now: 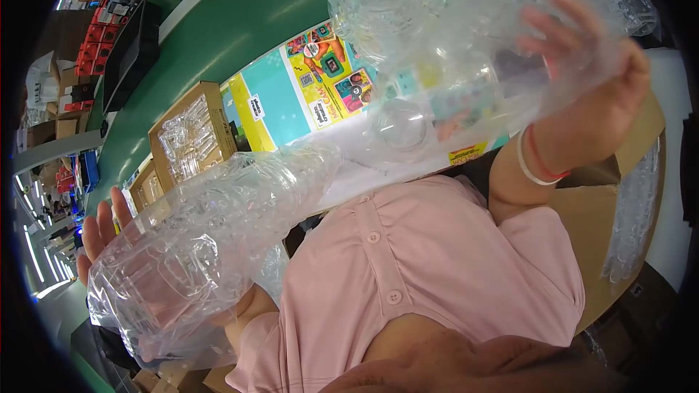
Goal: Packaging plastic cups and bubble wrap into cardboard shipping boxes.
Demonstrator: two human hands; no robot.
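Left hand (107,224) left of the printed box (273,105), right hand (601,102) right of it — both splay fingers (578,13) against clear plastic (189,251).

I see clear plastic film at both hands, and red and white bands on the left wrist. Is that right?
One slip: the red and white bands are on the right wrist, as the head view shows. Clear plastic film is indeed at both the left hand and the right hand.
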